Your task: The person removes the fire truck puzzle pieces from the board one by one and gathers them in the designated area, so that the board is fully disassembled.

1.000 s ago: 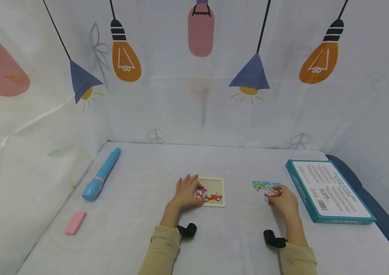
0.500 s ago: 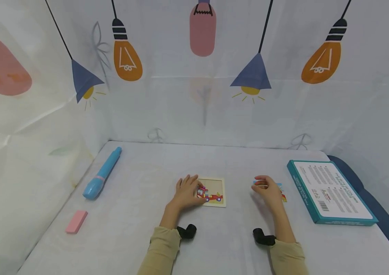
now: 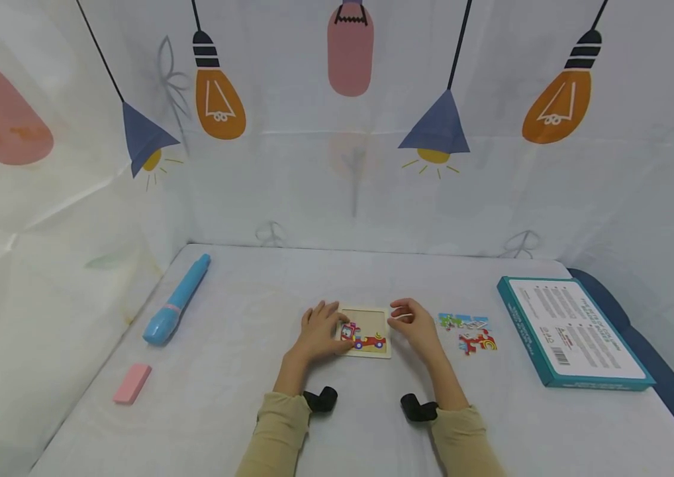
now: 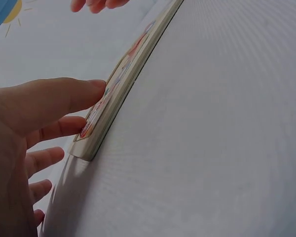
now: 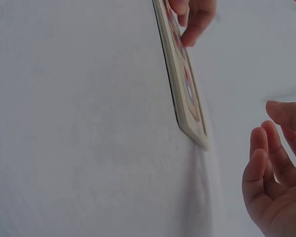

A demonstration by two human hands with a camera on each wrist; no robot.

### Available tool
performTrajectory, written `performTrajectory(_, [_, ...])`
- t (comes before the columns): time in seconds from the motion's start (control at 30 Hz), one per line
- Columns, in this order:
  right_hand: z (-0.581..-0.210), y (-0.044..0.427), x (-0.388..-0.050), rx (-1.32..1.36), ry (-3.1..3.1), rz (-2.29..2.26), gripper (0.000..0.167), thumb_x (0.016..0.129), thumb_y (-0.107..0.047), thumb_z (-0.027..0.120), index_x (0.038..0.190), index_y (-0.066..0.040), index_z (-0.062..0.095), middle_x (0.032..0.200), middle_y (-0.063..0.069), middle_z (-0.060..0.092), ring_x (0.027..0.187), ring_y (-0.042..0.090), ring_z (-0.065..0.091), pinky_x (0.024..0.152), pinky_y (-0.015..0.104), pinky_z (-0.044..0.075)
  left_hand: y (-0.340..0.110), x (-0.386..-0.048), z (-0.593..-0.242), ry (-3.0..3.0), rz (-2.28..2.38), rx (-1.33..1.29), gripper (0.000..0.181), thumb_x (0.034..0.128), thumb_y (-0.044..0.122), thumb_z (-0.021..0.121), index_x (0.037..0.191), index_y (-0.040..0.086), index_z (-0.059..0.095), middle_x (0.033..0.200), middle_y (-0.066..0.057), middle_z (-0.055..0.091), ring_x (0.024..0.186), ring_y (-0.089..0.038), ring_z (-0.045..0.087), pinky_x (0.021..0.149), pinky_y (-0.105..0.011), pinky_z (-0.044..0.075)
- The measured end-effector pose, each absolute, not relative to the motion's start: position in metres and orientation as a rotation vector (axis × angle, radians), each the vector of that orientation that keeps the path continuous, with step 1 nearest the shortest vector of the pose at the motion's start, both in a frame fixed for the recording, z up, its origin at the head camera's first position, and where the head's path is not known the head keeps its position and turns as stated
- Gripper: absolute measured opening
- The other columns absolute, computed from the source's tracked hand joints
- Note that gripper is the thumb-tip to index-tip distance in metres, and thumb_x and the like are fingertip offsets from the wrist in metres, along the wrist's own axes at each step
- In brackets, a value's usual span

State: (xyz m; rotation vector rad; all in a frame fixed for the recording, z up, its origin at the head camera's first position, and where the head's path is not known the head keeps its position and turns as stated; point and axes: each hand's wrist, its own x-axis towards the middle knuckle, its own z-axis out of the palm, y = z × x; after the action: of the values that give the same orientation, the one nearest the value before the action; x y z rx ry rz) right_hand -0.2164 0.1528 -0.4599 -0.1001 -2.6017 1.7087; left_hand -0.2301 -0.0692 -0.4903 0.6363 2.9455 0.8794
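Observation:
In the head view a shallow wooden puzzle tray (image 3: 374,315) lies flat on the table. Red fire-truck puzzle pieces (image 3: 371,342) fill its lower part; bare board shows above. My left hand (image 3: 316,332) reaches over the tray's left side, thumb and index finger touching the pieces, other fingers spread. Beyond the right edge hovers my right hand (image 3: 417,328), its thumb and fingers bent but apart. In the right wrist view nothing shows between the right hand's fingers (image 5: 259,168). Farther right lie loose puzzle pieces, a blue-green group (image 3: 462,322) and a red group (image 3: 478,342).
A teal-edged box (image 3: 572,331) lies at the right with its printed white face up. On the left are a blue wand-like object (image 3: 176,301) and a pink block (image 3: 132,383). A printed white curtain (image 3: 313,185) stands behind the table (image 3: 241,285).
My right hand has moved left from the loose pieces to beside the tray's right edge, uncovering those pieces. My left hand has stayed at the tray.

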Motion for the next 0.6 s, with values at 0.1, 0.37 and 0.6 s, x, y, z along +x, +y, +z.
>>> performTrajectory(0.1, [-0.462,0.141,-0.218,-0.057,-2.597,1.741,0.028,0.082,-0.005,0.066,0.110,-0.004,0.059,0.095,0.011,0.060,0.082,0.021,0.057,0.067,0.026,0.047,-0.070,-0.230,-0.490,2.941,0.875,0.628,0.045,0.0727,0.041,0.069,0.109,0.017,0.061,0.143,-0.013,0.037,0.136,-0.038,0.019,0.107,-0.057,0.011])
performTrajectory(0.37, [-0.466,0.121,-0.222,0.018,-2.584,1.768,0.028,0.080,-0.002,0.068,0.106,-0.004,0.060,0.092,0.010,0.063,0.079,0.019,0.060,0.069,0.030,0.052,-0.073,-0.230,-0.489,2.966,0.816,0.593,0.060,0.0712,0.041,0.069,0.124,0.016,0.055,0.143,-0.013,0.038,0.136,-0.038,0.020,0.107,-0.057,0.009])
performTrajectory(0.6, [-0.467,0.112,-0.223,0.083,-2.593,1.768,0.024,0.079,0.000,0.067,0.102,-0.004,0.062,0.089,0.010,0.064,0.077,0.019,0.061,0.064,0.028,0.051,-0.076,-0.230,-0.490,2.963,0.798,0.560,0.066,0.0704,0.041,0.066,0.130,0.017,0.051,0.144,-0.013,0.036,0.137,-0.039,0.018,0.107,-0.060,0.005])
